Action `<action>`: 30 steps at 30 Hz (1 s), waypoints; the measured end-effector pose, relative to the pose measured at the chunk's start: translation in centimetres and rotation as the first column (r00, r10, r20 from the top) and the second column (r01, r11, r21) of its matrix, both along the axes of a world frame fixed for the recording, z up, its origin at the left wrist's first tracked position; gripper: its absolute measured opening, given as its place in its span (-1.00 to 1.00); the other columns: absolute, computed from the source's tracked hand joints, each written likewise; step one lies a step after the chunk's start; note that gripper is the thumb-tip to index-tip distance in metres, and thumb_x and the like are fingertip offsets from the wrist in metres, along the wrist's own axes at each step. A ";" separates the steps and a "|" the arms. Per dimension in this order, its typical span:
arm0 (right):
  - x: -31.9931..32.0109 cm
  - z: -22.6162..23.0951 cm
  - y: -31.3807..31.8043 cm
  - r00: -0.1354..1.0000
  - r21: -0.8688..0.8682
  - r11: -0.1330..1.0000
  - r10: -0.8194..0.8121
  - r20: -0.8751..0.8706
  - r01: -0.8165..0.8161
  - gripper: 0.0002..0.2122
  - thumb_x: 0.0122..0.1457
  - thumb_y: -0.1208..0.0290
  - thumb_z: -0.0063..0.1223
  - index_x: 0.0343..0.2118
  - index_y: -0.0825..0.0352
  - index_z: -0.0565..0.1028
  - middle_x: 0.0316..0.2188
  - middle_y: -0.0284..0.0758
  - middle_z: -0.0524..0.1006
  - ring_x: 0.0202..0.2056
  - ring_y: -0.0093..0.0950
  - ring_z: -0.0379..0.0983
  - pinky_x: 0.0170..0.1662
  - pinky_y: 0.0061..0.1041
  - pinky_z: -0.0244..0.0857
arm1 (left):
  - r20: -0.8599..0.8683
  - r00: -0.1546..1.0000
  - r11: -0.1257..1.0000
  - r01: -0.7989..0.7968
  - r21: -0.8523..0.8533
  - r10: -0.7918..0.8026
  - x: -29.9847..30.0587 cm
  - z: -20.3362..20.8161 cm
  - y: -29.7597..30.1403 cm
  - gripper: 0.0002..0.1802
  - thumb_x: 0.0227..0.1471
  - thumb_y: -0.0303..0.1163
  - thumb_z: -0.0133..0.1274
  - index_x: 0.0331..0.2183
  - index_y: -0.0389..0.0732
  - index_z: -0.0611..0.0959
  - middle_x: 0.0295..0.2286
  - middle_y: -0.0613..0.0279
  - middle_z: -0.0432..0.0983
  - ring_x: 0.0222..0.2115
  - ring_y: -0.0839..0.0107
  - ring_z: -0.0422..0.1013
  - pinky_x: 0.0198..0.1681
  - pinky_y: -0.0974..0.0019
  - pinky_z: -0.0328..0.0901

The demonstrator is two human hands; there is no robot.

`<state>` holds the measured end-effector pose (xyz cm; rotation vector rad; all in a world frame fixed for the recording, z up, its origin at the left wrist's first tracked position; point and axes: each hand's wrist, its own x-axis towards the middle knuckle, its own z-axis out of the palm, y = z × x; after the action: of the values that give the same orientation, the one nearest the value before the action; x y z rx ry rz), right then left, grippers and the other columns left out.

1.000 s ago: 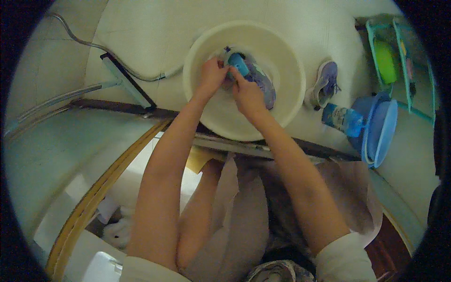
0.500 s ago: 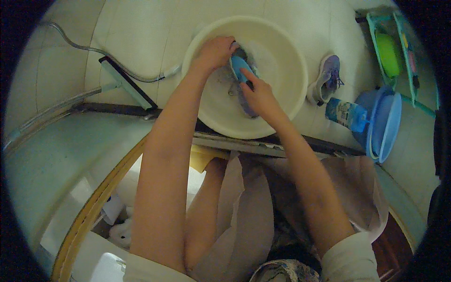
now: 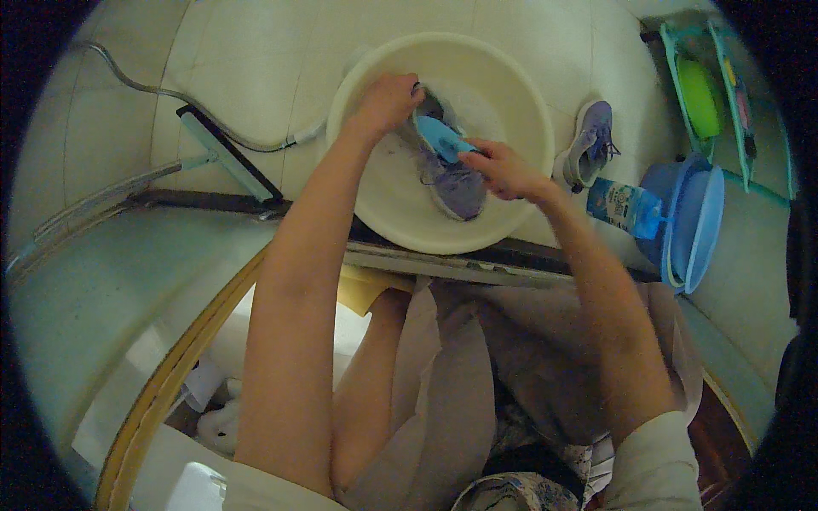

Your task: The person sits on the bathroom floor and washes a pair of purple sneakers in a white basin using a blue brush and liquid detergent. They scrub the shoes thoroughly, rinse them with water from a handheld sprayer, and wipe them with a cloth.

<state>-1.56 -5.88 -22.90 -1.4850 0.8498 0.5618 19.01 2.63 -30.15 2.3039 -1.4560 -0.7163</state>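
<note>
A purple-grey sneaker (image 3: pixel 462 194) is tilted inside a large cream basin (image 3: pixel 530 94), its toe toward me. My left hand (image 3: pixel 390 104) is closed on the heel end of the shoe, near the basin's far left wall. In my right hand (image 3: pixel 509 170) is the handle of a blue scrub brush (image 3: pixel 439 136). The brush head lies against the shoe around its opening; its bristles are hidden beneath it. Whitish, sudsy water shows around the shoe.
Right of the basin stand a matching sneaker (image 3: pixel 590 143), a blue refill pouch (image 3: pixel 626 207) and a blue bucket (image 3: pixel 692 230). A green rack (image 3: pixel 677 51) is beyond. At left are a squeegee (image 3: pixel 228 153) and a metal hose (image 3: pixel 196 98). A door track (image 3: pixel 426 255) runs before the basin.
My right hand has moved right and slightly nearer me, turning the brush more sideways. More of the shoe's toe and laces shows. My left hand keeps its hold.
</note>
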 end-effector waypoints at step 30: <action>4.3 3.1 -1.4 0.758 -0.321 0.687 0.606 -0.242 -0.652 -0.57 0.13 0.08 -0.25 -0.45 0.48 0.39 -0.58 -0.05 0.43 -0.56 -0.16 0.42 -0.50 -0.27 0.30 | 0.065 0.998 0.990 0.017 -0.143 -0.007 0.1 -0.4 1.7 -0.72 -0.10 -0.23 -0.01 -0.38 -0.24 0.51 -0.43 -0.03 0.45 -0.33 0.04 0.37 -0.27 0.06 0.26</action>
<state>2.71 -7.23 -19.75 -2.1566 0.5255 1.0479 19.10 4.29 -30.55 2.2293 -1.4988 -0.5272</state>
